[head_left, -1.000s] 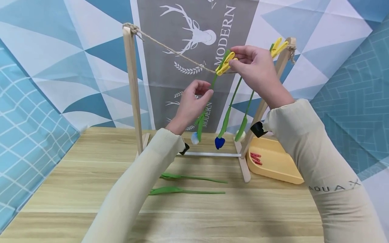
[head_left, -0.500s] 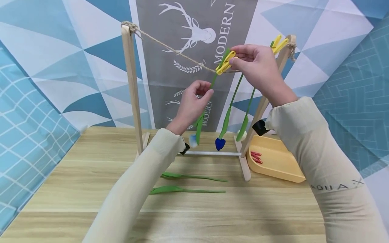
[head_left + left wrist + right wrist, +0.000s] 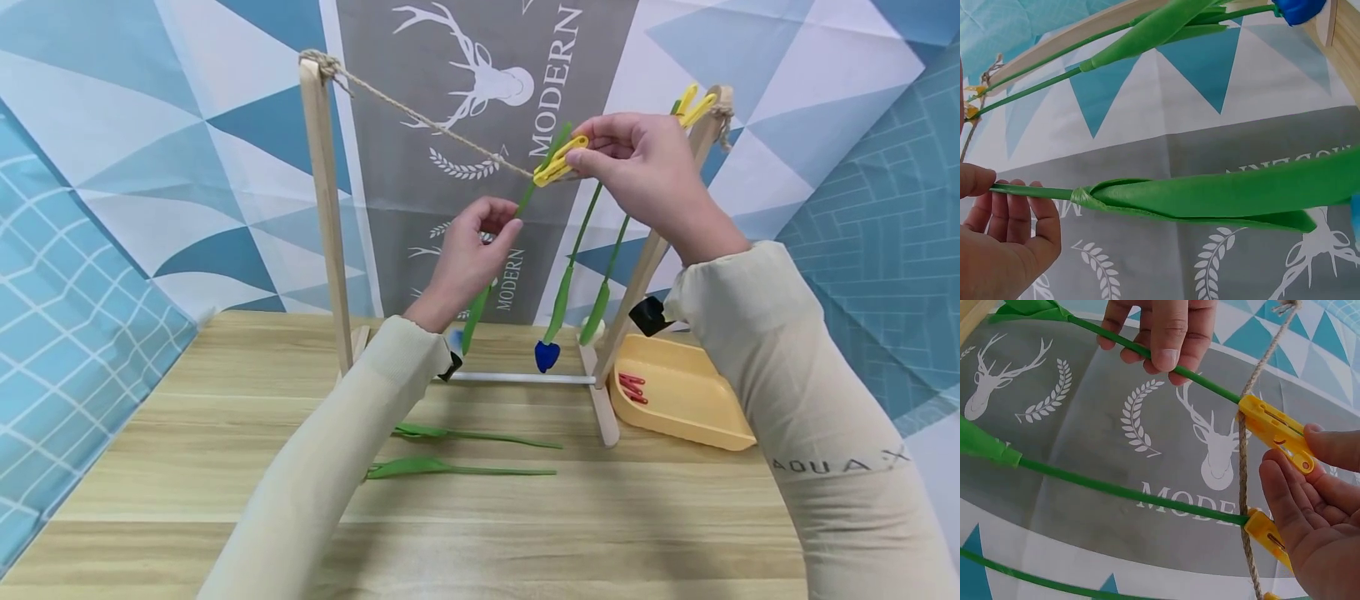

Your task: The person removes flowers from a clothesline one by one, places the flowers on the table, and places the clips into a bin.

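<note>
My left hand (image 3: pixel 474 254) pinches the green stem (image 3: pixel 1047 191) of an artificial tulip between thumb and fingers. Its light blue bloom (image 3: pixel 455 338) shows only partly beside my left cuff. At the stem's upper end, my right hand (image 3: pixel 637 171) holds a yellow clothespin (image 3: pixel 1275 430) by its handle end. The clothespin's mouth sits on the twine (image 3: pixel 1243 462) and the stem together. To the right hangs a dark blue tulip (image 3: pixel 547 356), its stem held to the twine by another yellow clothespin (image 3: pixel 1266 534). Beyond it hangs a white tulip (image 3: pixel 592 330) below a yellow clothespin (image 3: pixel 696 107).
Wooden posts (image 3: pixel 327 217) carry the twine, with a white rod (image 3: pixel 525 378) low between them. Two green-stemmed flowers (image 3: pixel 420 468) lie on the wooden table (image 3: pixel 525 533), their blooms hidden by my left sleeve. A yellow tray (image 3: pixel 682 392) at right holds several red clothespins (image 3: pixel 632 388).
The light blue bloom has swung left, partly behind my left cuff. My left hand has shifted slightly left with the stem, and my right hand has moved slightly right, still on the clothespin.
</note>
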